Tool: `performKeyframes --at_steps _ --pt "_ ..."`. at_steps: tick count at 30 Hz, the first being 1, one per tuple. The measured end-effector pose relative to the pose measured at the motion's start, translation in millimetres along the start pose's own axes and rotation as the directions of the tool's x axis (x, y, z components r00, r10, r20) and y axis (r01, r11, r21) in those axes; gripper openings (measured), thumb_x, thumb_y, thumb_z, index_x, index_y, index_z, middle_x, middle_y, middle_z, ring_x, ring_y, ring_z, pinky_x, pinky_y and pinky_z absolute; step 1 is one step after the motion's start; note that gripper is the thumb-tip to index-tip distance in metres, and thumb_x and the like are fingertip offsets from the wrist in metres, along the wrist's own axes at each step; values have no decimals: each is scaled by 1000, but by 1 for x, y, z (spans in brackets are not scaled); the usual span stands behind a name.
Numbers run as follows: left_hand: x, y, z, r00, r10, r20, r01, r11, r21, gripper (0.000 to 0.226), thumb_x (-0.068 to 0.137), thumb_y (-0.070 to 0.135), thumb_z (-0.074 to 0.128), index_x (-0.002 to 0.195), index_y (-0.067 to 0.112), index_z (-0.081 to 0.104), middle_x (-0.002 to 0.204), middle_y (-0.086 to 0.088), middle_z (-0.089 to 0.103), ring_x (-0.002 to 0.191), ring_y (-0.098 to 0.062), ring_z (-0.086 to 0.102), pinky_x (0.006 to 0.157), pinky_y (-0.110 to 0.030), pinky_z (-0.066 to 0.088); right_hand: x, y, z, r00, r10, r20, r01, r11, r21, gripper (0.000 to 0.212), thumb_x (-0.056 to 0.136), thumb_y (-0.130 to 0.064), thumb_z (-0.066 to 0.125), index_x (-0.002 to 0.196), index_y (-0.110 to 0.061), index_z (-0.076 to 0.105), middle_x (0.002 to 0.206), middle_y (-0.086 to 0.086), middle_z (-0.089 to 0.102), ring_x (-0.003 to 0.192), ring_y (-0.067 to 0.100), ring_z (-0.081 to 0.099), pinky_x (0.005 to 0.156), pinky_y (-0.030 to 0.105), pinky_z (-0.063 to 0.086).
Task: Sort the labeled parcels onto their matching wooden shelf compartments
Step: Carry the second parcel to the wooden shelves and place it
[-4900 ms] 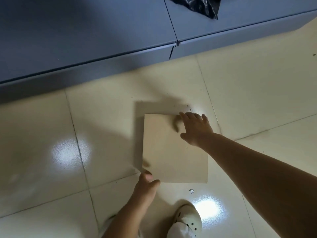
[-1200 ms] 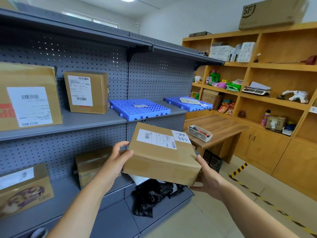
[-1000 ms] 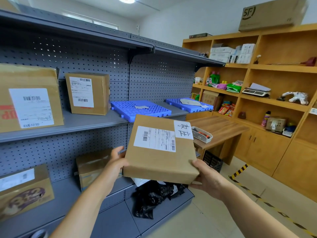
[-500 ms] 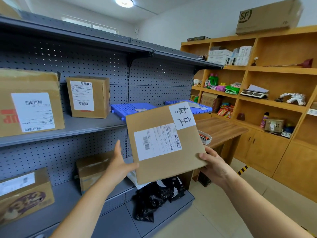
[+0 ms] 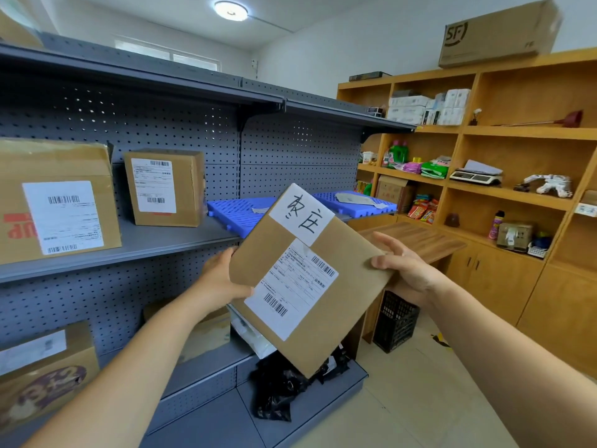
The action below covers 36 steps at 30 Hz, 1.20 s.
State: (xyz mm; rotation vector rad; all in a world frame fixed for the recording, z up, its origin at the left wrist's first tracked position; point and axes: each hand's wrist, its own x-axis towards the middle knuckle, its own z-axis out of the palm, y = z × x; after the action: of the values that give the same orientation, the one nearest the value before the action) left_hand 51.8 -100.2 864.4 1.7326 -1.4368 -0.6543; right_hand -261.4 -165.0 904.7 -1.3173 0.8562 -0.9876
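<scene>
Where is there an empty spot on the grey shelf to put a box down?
Bare grey shelf lies between the small labelled box and the blue mat. Leftward it is crowded by the big box.

Matt brown cardboard parcel (image 5: 310,279) with smooth white paper labels; grey perforated metal shelving (image 5: 181,130), painted matt; ridged blue plastic mats (image 5: 237,213); warm, smooth wooden shelf unit (image 5: 517,137); glossy pale floor tiles (image 5: 420,399).

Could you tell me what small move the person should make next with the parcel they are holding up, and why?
Probably turn right and carry the parcel toward the wooden shelf unit. Both hands, left and right, hold it tilted, face up; its handwritten label is readable, and a small tag shows on that unit, too small to read.
</scene>
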Motion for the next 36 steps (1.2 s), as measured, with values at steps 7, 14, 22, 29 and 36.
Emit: performKeyframes --at_steps 7,14,22,29,36 --pt "-5 -10 3 981 -39 191 86 966 -244 61 72 14 77 126 21 48 110 5 65 100 -14 61 90 -33 48 -1 -21 -7 999 -50 9 51 996 -72 83 60 -6 65 137 -24 40 109 11 58 95 27 58 72 38 49" --pt "-20 2 20 989 60 136 -6 930 -368 84 66 9 80 135 27 35 118 2 60 104 -16 59 88 -34 48 -10 -33 -23 995 -96 -33 94 995 -33 75 63 -7 64 134 -22 44 103 7 59 89 24 58 70 38 50" --pt "-28 37 47 982 148 113 -66 842 -535 95 46 27 85 128 39 39 128 -1 53 113 -21 54 94 -42 47 -21 -50 -56 969 -192 -156 199 979 32 59 78 -5 65 132 -16 47 98 7 63 83 20 62 60 31 59" --pt "-37 85 105 968 184 168 -56 818 -572 83 62 15 81 130 34 38 116 -5 59 104 -25 61 81 -39 53 -54 -50 -118 920 -172 -351 196 980 32 60 84 -14 64 138 -21 39 125 11 54 96 21 59 74 37 54" --pt "-38 135 175 962 205 178 -58 794 -605 77 72 8 75 133 32 36 115 -5 58 100 -19 60 74 -35 53 -102 -27 -173 889 -192 -415 196 980 -34 62 84 -13 66 135 -31 36 116 2 59 95 18 62 67 32 52"
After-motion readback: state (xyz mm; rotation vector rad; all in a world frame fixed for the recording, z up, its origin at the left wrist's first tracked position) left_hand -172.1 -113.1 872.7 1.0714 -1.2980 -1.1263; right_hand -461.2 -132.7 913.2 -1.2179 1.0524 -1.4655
